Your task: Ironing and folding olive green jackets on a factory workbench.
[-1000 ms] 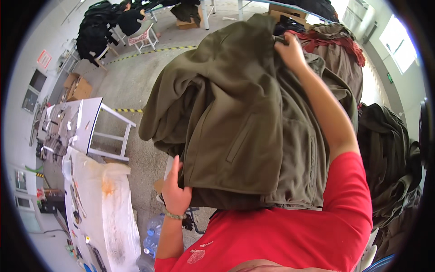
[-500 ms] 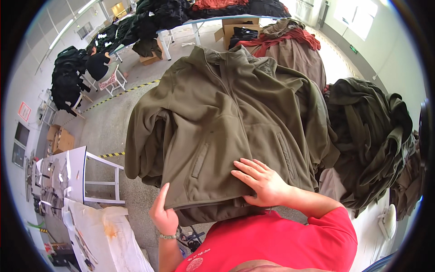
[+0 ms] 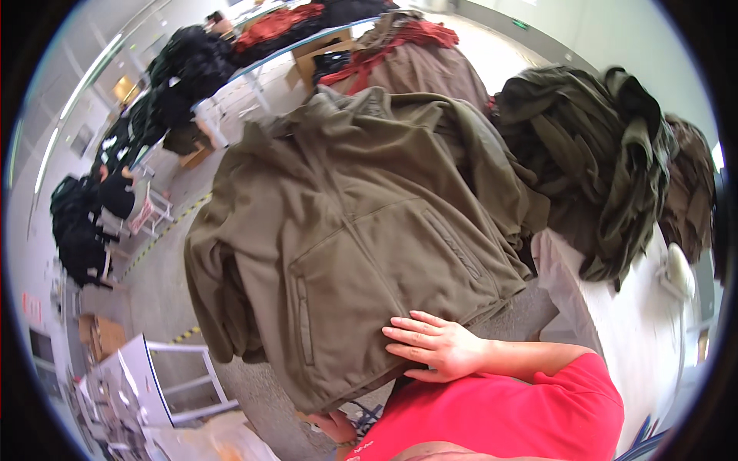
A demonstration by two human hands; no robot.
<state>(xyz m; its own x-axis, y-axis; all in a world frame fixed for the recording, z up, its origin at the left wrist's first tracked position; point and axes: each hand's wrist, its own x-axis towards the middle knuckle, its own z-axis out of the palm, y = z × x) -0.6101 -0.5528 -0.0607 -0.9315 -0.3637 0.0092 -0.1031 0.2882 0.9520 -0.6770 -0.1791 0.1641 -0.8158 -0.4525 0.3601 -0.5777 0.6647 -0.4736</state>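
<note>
Right hand [image 3: 434, 347] fingers flat, splayed on soft olive fleece jacket [image 3: 361, 246]; left hand [image 3: 334, 425] grip hidden.

A brown cardboard box [image 3: 100, 334] stands on the floor at the far left, its top open. A second cardboard box [image 3: 327, 48], also brown, sits under the long table at the top of the view, with dark and red clothes inside. A small red and white sign [image 3: 29, 306] hangs on the left wall. A green sign [image 3: 521, 24] is on the far wall.
</note>
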